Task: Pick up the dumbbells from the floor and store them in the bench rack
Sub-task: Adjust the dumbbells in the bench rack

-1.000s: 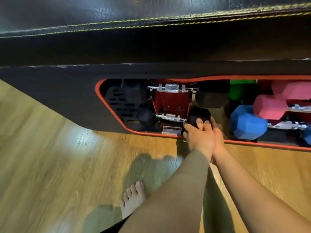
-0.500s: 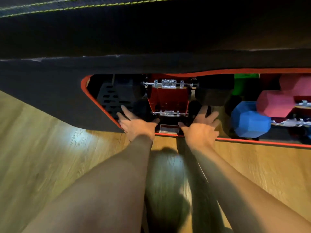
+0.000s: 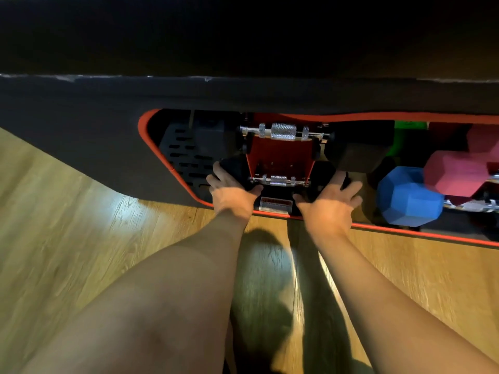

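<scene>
A: Where did the black dumbbell (image 3: 279,181) lie?

B: Low in the bench rack (image 3: 172,168), on the red cradle (image 3: 280,155) — chrome handle crosswise.

A: And the hands?

B: Apart, one at each head. The left hand (image 3: 232,191) curled round the left head; the right hand (image 3: 328,201) lay on the right head, fingers spread. A blue dumbbell (image 3: 407,197) and a pink dumbbell (image 3: 456,171) sat further right.
</scene>
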Action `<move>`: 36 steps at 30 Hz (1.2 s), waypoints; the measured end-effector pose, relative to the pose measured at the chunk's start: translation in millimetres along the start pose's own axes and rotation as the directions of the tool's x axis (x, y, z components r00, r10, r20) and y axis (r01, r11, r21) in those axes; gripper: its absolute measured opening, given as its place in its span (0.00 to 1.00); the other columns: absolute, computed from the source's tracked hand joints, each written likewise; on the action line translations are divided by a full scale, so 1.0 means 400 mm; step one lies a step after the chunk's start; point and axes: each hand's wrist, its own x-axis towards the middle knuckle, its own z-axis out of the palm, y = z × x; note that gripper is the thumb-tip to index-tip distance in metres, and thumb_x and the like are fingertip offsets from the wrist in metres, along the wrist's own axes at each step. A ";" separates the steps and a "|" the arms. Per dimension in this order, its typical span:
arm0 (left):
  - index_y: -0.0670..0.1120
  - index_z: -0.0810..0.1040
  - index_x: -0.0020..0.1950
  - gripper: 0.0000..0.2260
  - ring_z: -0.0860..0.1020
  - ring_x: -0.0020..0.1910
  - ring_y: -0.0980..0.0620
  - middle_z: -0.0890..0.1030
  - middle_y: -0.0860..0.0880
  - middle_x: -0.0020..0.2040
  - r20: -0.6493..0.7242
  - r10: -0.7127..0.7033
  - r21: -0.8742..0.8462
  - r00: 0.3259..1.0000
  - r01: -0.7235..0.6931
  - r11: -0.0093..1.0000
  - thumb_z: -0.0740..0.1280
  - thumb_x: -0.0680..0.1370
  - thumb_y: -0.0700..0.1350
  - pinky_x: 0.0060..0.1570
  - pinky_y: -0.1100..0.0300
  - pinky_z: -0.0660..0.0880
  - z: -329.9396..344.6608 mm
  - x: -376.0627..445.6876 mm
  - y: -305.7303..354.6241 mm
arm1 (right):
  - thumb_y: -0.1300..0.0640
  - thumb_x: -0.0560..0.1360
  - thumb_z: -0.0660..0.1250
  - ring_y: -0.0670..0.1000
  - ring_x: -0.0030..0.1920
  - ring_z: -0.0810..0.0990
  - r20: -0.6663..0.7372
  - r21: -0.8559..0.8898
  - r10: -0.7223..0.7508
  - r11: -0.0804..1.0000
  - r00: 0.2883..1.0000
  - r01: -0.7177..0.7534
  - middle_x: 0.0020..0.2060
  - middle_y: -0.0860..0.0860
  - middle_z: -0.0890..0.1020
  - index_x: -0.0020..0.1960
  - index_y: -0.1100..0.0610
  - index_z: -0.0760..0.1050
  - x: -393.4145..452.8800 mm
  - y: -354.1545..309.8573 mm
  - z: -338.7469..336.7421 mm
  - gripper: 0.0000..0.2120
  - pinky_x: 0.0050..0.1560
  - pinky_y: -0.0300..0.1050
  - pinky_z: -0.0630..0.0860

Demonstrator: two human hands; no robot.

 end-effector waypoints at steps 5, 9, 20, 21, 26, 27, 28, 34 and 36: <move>0.44 0.52 0.76 0.51 0.68 0.69 0.38 0.63 0.41 0.70 0.036 0.010 0.041 0.999 -0.011 0.999 0.81 0.64 0.53 0.67 0.47 0.69 -0.010 0.008 0.002 | 0.44 0.68 0.76 0.64 0.65 0.64 0.006 0.015 0.001 1.000 1.000 -0.002 0.68 0.60 0.61 0.75 0.55 0.53 -0.020 0.000 -0.001 0.46 0.58 0.52 0.70; 0.41 0.54 0.75 0.51 0.68 0.68 0.40 0.65 0.40 0.68 0.021 0.039 0.112 0.999 -0.041 0.993 0.81 0.64 0.53 0.68 0.50 0.67 -0.013 0.017 0.013 | 0.43 0.68 0.76 0.64 0.63 0.66 0.029 -0.034 -0.015 0.999 0.999 0.016 0.66 0.60 0.62 0.74 0.56 0.53 -0.006 -0.004 -0.008 0.46 0.55 0.52 0.71; 0.41 0.51 0.77 0.52 0.67 0.69 0.40 0.64 0.40 0.69 0.024 0.044 0.115 0.999 -0.046 0.992 0.79 0.66 0.55 0.69 0.51 0.66 -0.006 0.014 0.008 | 0.45 0.68 0.76 0.64 0.66 0.63 0.012 -0.006 0.018 1.000 1.000 -0.018 0.67 0.60 0.60 0.75 0.54 0.52 -0.013 -0.007 0.003 0.46 0.57 0.55 0.72; 0.41 0.51 0.77 0.52 0.67 0.69 0.40 0.63 0.40 0.70 0.022 0.039 0.109 0.999 -0.041 0.993 0.79 0.66 0.55 0.69 0.50 0.66 -0.006 0.014 0.006 | 0.46 0.68 0.76 0.65 0.66 0.63 0.012 0.004 0.020 1.000 1.000 -0.020 0.67 0.60 0.60 0.75 0.54 0.52 -0.013 -0.005 0.004 0.46 0.56 0.57 0.73; 0.42 0.50 0.77 0.52 0.67 0.70 0.40 0.63 0.40 0.70 0.035 0.044 0.115 0.998 -0.048 0.992 0.79 0.66 0.56 0.69 0.49 0.67 -0.010 0.017 0.006 | 0.44 0.66 0.78 0.65 0.63 0.66 0.021 -0.042 -0.022 0.999 1.000 0.023 0.64 0.60 0.62 0.72 0.54 0.55 0.001 0.001 0.000 0.44 0.45 0.54 0.74; 0.42 0.51 0.77 0.52 0.67 0.70 0.40 0.64 0.41 0.70 0.041 0.045 0.103 0.998 -0.049 0.993 0.80 0.65 0.56 0.69 0.49 0.67 -0.012 0.018 0.006 | 0.43 0.66 0.78 0.65 0.63 0.66 0.027 -0.057 -0.019 0.998 0.999 0.020 0.63 0.60 0.63 0.71 0.53 0.55 0.003 0.002 -0.003 0.44 0.46 0.56 0.75; 0.43 0.51 0.77 0.53 0.67 0.70 0.40 0.64 0.41 0.70 0.048 0.042 0.086 0.998 -0.046 0.995 0.80 0.64 0.56 0.69 0.48 0.67 -0.013 0.018 0.005 | 0.42 0.65 0.77 0.64 0.63 0.66 0.034 -0.073 -0.016 0.997 0.999 0.018 0.63 0.59 0.63 0.71 0.52 0.55 0.004 0.003 -0.007 0.45 0.48 0.58 0.76; 0.50 0.48 0.79 0.59 0.63 0.74 0.47 0.61 0.47 0.74 -0.006 -0.064 -0.082 0.998 0.063 0.995 0.77 0.58 0.68 0.69 0.40 0.61 -0.028 -0.035 0.026 | 0.25 0.63 0.66 0.64 0.63 0.66 -0.040 -0.177 -0.039 0.984 0.998 0.031 0.66 0.58 0.65 0.72 0.59 0.57 -0.015 0.025 -0.054 0.52 0.57 0.58 0.68; 0.49 0.51 0.79 0.58 0.65 0.73 0.47 0.63 0.48 0.74 -0.119 -0.035 -0.286 0.992 -0.001 0.958 0.79 0.58 0.65 0.70 0.41 0.60 -0.028 -0.066 0.033 | 0.23 0.62 0.64 0.64 0.62 0.68 -0.117 -0.073 -0.032 0.997 0.993 0.023 0.67 0.59 0.66 0.72 0.61 0.59 -0.024 0.026 -0.080 0.54 0.57 0.58 0.69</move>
